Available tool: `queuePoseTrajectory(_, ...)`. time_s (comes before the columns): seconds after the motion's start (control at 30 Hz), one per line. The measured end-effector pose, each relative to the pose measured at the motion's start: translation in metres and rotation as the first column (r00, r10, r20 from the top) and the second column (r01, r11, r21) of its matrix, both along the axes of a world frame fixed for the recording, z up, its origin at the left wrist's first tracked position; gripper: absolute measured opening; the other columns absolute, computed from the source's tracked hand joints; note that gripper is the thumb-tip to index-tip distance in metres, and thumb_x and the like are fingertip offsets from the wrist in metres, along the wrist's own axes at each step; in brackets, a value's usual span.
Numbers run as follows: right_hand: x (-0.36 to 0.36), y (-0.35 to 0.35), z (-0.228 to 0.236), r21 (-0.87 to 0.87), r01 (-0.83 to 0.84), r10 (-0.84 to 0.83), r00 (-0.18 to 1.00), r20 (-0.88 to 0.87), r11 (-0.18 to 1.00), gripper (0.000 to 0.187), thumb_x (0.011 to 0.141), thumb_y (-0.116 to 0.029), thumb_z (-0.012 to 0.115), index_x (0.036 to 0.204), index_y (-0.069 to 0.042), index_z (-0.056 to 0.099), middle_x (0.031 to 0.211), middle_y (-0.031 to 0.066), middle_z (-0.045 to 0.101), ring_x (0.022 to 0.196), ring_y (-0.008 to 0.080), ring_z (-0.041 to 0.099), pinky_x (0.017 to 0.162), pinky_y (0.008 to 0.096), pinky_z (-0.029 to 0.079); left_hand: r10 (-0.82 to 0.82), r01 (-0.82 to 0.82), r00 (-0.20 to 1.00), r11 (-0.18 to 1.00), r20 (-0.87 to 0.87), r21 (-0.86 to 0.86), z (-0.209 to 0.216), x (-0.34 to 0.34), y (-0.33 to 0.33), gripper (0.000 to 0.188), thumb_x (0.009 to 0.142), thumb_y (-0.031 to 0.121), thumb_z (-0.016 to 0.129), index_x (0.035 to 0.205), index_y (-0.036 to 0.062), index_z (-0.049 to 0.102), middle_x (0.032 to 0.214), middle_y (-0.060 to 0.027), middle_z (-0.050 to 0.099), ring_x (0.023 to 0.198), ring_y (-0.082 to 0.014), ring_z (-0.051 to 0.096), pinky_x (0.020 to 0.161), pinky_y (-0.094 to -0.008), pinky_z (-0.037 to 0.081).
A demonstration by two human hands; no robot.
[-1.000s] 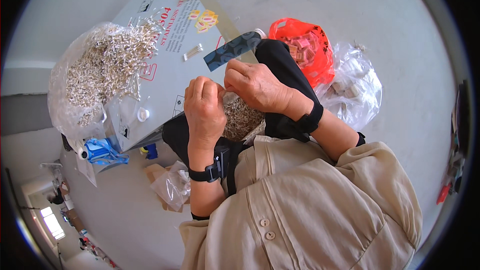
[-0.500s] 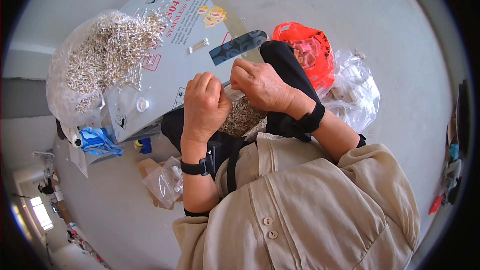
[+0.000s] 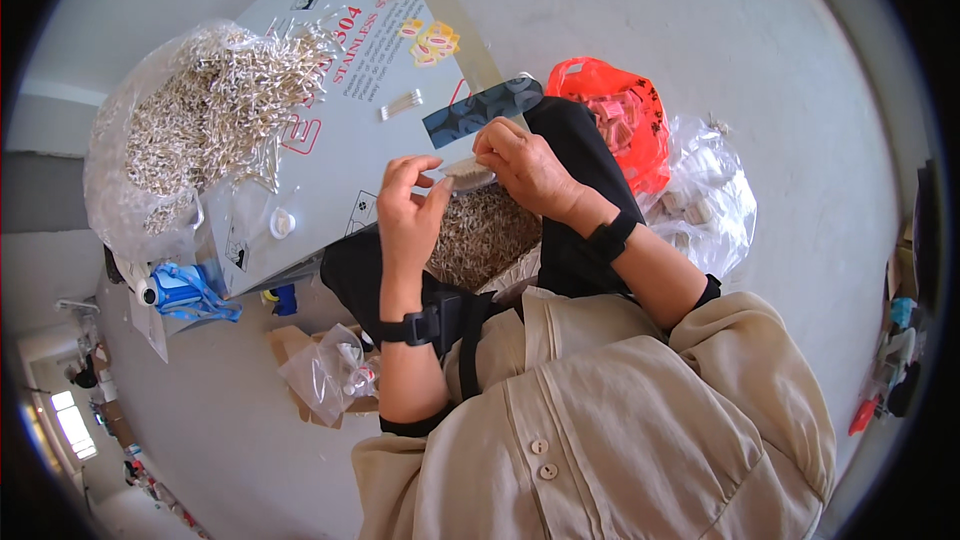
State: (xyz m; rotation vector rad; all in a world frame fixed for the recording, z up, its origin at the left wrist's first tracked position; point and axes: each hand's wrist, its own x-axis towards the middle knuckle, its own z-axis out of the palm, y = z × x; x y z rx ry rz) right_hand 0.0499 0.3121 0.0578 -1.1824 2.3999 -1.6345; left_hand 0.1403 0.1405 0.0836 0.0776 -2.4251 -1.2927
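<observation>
Above my lap, my right hand (image 3: 530, 168) pinches the far end of a small whitish see-through packet (image 3: 468, 177) with pale contents I cannot make out. My left hand (image 3: 408, 215) is at the packet's left end, its thumb and fingers spread apart; the thumb tip is close to it or touching. Below both hands sits a container (image 3: 515, 270) with a pale rim, filled with many short, thin brown-and-white pieces (image 3: 480, 232). On the table to the left, a large clear bag (image 3: 105, 175) spills loose cotton swabs (image 3: 215, 100).
The grey printed tabletop (image 3: 330, 165) bears a few swabs (image 3: 402, 105), yellow-and-white packets (image 3: 432, 43), a dark patterned strip (image 3: 480, 112) and a small white round piece (image 3: 283, 223). To the right are a red bag (image 3: 640, 140) with pink pieces and a clear bag (image 3: 705, 200). An open carton (image 3: 290, 350) stands lower left.
My left fingers have opened from a closed grip, and my left hand has drawn slightly away. The small packet, hidden before, now shows between my hands.
</observation>
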Motion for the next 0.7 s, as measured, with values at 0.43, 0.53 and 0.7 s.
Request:
queuePoseTrajectory(0.43,-0.014,-0.022,-0.044,-0.074,0.125,-0.078,0.888,0.454,0.989,0.015,0.086,-0.006,0.065,0.098,0.002,0.061,0.086,0.0132,0.066,0.065,0.0200,0.065,0.059,0.0314,0.051,0.049,-0.289,0.948,0.546,0.314,0.787,-0.069,-0.032,0.011,0.014,0.089,0.004,0.066,0.102,-0.0007,0.067,0.083,-0.0048,0.067,0.069,-0.0125,0.065,0.051,-0.0211,0.044)
queuePoseTrajectory(0.53,-0.017,-0.023,-0.044,-0.111,0.150,-0.056,0.803,0.593,0.982,0.018,0.084,-0.005,0.067,0.100,0.003,0.065,0.086,0.0082,0.068,0.066,0.0124,0.064,0.059,0.0263,0.051,0.021,-0.283,0.951,0.462,0.308,0.840,-0.070,-0.036,0.011,0.014,0.089,0.004,0.064,0.102,-0.0010,0.066,0.083,-0.0057,0.067,0.068,-0.0140,0.066,0.051,-0.0223,0.046)
queuePoseTrajectory(0.7,-0.017,-0.025,-0.043,-0.139,0.180,-0.030,0.706,0.708,0.974,0.015,0.083,-0.005,0.069,0.096,0.003,0.067,0.081,0.0045,0.067,0.067,0.0089,0.062,0.059,0.0241,0.050,0.033,-0.257,0.965,0.339,0.262,0.905,-0.076,-0.039,0.013,0.009,0.087,0.001,0.063,0.094,-0.0026,0.066,0.082,-0.0067,0.068,0.063,-0.0119,0.064,0.049,-0.0209,0.048)
